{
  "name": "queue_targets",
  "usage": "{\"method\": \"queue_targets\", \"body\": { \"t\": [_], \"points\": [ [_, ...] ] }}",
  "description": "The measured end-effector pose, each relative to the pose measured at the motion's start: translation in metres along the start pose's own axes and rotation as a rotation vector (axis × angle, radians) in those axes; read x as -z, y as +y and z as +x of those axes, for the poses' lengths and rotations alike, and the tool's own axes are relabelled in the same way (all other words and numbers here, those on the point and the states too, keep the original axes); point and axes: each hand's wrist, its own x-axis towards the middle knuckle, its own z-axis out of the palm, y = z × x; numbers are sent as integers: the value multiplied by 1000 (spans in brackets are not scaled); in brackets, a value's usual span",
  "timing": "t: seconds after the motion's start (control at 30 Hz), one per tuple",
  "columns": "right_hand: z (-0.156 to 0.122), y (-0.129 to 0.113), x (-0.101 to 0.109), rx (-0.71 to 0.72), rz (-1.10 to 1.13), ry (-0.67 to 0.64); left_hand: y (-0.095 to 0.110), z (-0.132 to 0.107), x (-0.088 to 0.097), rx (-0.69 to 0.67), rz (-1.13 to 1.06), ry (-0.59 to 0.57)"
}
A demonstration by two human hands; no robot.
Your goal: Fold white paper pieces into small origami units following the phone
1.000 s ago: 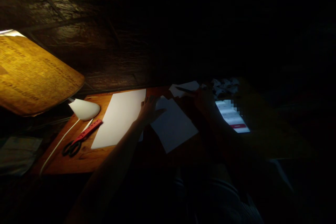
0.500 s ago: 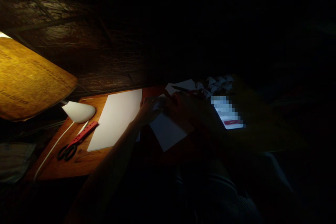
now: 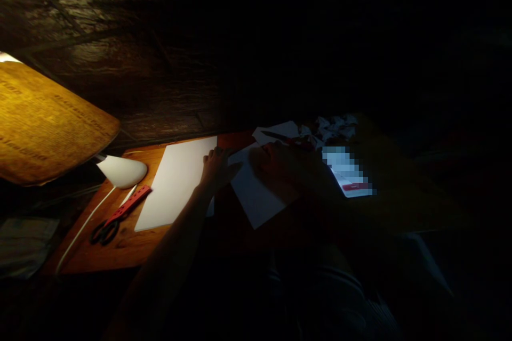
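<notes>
My left hand [image 3: 217, 168] rests at the right edge of a large white sheet of paper [image 3: 176, 181], its thumb spread from the fingers toward a smaller sheet. No held thing shows in it. My right hand [image 3: 276, 157] lies over the upper part of that smaller white sheet [image 3: 258, 200], which is turned at an angle. Deep shadow hides most of its fingers, so I cannot make out whether it grips anything. Just beyond it, a dark slim tool, perhaps a knife or scissors [image 3: 274, 135], lies across another piece of paper [image 3: 286, 128].
A lamp with a yellow printed shade [image 3: 52, 122] and white base [image 3: 124, 170] stands left, its white cord [image 3: 82, 226] trailing down. Red-bladed scissors with black handles [image 3: 120, 216] lie near it. Crumpled paper scraps [image 3: 336, 127] and a lit phone [image 3: 348, 173] are on the right. A dark wall rises behind.
My left hand has shifted left, away from the right hand and the smaller sheet, and its thumb has spread. The right hand stays in about the same place over the smaller sheet.
</notes>
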Motion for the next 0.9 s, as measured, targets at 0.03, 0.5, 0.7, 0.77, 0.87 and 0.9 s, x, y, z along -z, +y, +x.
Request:
{"method": "queue_targets", "body": {
  "t": [0.03, 0.5, 0.7, 0.77, 0.87, 0.9],
  "points": [
    [0, 0, 0, -4, 4, 1, -1, 1, -1, -11, -10, 1],
    [-4, -5, 6, -12, 5, 15, -8, 4, -12, -96, -145, 72],
    [-5, -7, 8, -27, -29, 5, -3, 2, -7, -100, -151, 56],
    [-4, -5, 5, -17, -33, 20, -1, 1, -6, -105, -152, 53],
    [-4, -4, 3, -6, -30, 36, 3, -1, -6, -128, -152, 58],
    [-5, -4, 3, -6, -25, 38, 4, -2, -6, -137, -157, 65]
  ]
}}
